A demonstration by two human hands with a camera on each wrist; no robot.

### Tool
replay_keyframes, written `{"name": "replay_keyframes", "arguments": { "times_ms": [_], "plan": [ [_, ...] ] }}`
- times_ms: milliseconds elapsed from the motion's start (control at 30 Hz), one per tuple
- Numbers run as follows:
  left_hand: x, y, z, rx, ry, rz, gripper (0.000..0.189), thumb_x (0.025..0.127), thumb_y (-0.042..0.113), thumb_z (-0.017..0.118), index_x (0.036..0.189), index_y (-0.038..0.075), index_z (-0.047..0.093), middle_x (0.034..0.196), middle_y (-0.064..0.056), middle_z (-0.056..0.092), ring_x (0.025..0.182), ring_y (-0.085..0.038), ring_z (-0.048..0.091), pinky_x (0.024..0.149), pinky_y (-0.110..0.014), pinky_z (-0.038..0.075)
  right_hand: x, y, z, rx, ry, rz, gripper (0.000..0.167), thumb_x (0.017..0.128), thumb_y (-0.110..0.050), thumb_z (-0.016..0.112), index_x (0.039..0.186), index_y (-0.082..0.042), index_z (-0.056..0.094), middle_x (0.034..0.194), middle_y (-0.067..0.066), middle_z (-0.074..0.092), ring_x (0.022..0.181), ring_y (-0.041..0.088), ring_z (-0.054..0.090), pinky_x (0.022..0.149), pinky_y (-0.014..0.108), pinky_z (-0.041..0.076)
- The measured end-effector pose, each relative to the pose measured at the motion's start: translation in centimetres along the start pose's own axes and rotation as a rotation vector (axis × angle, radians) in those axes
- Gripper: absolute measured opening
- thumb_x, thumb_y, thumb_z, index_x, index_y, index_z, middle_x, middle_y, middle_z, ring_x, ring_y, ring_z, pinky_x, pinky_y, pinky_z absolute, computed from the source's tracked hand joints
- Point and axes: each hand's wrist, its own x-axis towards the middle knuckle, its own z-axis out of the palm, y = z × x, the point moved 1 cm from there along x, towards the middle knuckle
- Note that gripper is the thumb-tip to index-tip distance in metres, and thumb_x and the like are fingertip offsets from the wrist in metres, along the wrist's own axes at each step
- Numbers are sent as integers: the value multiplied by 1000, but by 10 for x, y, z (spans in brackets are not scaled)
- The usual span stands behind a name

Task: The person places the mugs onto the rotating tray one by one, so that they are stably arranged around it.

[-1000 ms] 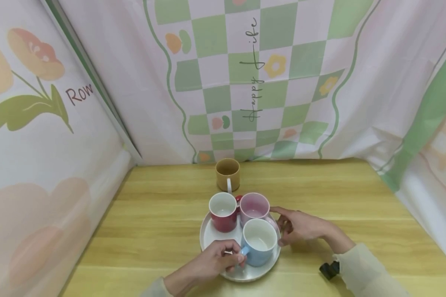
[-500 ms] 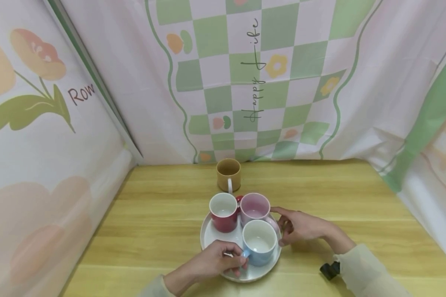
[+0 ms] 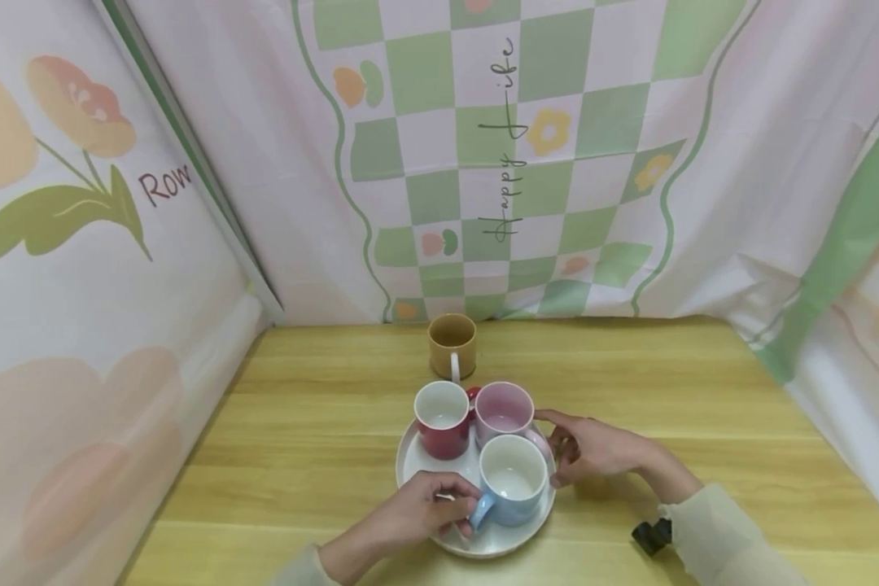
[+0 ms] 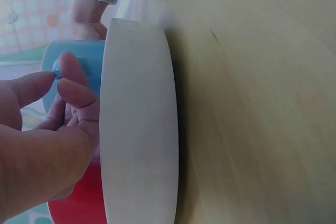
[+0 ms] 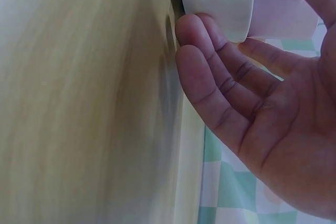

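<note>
In the head view, a white round plate (image 3: 403,468) bears a red mug (image 3: 445,442), a pink mug (image 3: 503,407) and a light blue mug (image 3: 518,511), all upright. My left hand (image 3: 430,514) pinches the blue mug's handle between thumb and index finger; the left wrist view shows the blue handle (image 4: 58,72) between those fingertips. On the plate's right side, my right hand (image 3: 596,448) reaches its index finger toward the pink mug. In the right wrist view, its loosely bent fingers (image 5: 197,74) lie at the plate's outer wall (image 5: 215,3).
Behind the plate stands a brown mug (image 3: 452,354) with a white handle facing forward. Wooden tabletop (image 3: 322,407) surrounds the plate. Printed cloth (image 3: 483,163) hangs at the back, with more at both sides. A small black object (image 3: 652,535) is at the right sleeve.
The blue mug's handle has swung toward the front as my left hand turns it. My right hand has stayed at the plate's side. The whole view has shifted slightly.
</note>
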Motion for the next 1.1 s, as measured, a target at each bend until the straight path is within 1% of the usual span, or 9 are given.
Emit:
{"name": "replay_keyframes", "arguments": {
  "times_ms": [100,200,333,433,667,767,900,1100],
  "plan": [
    [0,1,3,-25,5,2,18,97,12,63,108,0,70,91,-12,71,72,-8,66,59,-16,49,0,0,0,4,3,-4,99,77,-21,84,155,-1,26,105,14,64,83,12,67,73,26,59],
    [0,2,7,-45,2,6,19,96,11,63,109,-1,69,91,-14,71,71,-7,66,61,-17,50,-1,0,0,8,6,-9,99,77,-21,84,155,-1,26,105,14,64,83,13,67,74,26,59],
    [1,1,11,-63,-6,8,20,96,11,64,110,-2,69,92,-20,72,70,-7,66,60,-16,51,0,1,0,7,11,-18,98,77,-20,84,155,-1,26,104,14,65,85,15,68,75,26,59],
    [1,0,15,-78,-7,3,20,96,12,64,111,-2,68,92,-20,72,70,-8,66,60,-16,52,0,1,1,1,13,-29,98,78,-20,84,154,0,26,104,14,65,85,15,68,76,26,59],
    [2,-2,20,-128,-4,-11,21,96,11,64,111,-3,68,89,-12,72,71,-10,67,62,-18,56,-1,0,1,3,21,-58,96,78,-19,83,153,2,27,103,13,66,85,14,68,76,26,59],
    [2,-2,20,-141,-4,-17,20,96,11,64,111,-3,68,89,-10,71,71,-11,68,62,-19,56,-2,0,2,2,23,-53,96,78,-20,83,153,1,27,103,14,66,84,13,68,76,26,60],
    [2,-1,16,-110,-2,-24,19,96,10,63,111,-1,69,90,-10,72,71,-11,68,62,-21,57,-1,3,3,-11,27,-33,96,78,-21,83,154,-1,28,103,13,66,84,11,68,76,25,59],
    [2,6,2,-8,21,-11,17,98,13,62,110,4,71,97,-14,73,73,-10,68,60,-20,54,-1,4,2,-20,26,-28,96,78,-20,83,154,-2,28,104,13,65,84,11,68,75,25,59]
  ]
}}
